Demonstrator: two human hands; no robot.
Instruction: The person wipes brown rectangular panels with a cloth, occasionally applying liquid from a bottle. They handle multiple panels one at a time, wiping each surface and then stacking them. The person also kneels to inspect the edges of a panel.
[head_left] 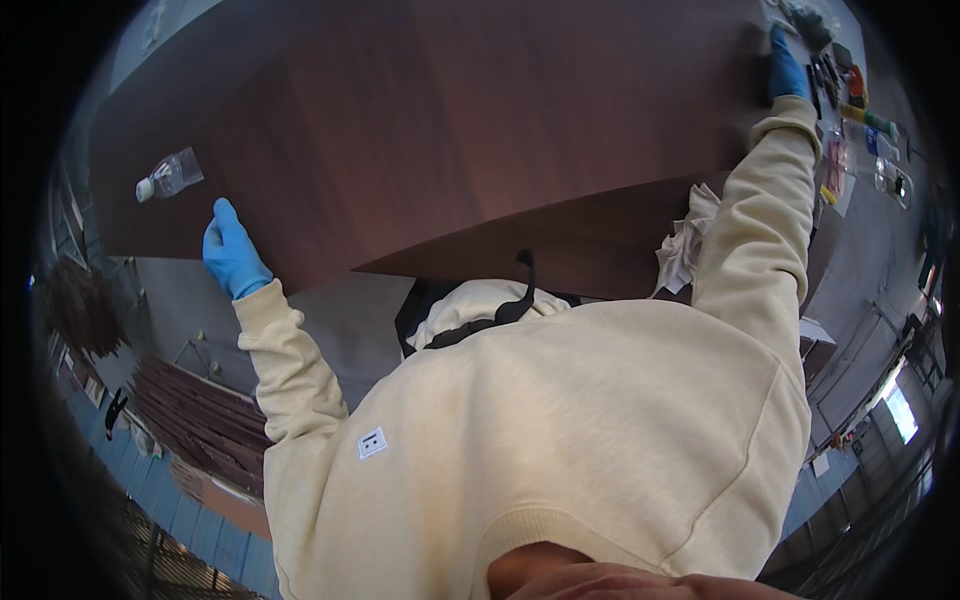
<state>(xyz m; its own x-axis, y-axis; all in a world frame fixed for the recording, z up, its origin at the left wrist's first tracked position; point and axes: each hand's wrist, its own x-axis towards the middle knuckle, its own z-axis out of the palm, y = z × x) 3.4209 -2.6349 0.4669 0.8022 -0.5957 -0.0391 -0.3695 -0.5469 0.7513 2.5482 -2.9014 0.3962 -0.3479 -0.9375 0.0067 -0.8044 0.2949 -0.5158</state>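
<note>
Brown board (450, 130) | bottle (175, 175) lies near left edge | left hand (233, 252) at near edge, right hand (788, 72) at right edge | cannot tell grips

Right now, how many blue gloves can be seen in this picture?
2. One blue glove covers the left hand, by the dark brown panel's lower edge; the other covers the right hand, by its right edge. More may be hidden.

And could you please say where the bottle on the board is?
In the head view, the bottle is at the left of the board, up-left of the left hand.
</note>
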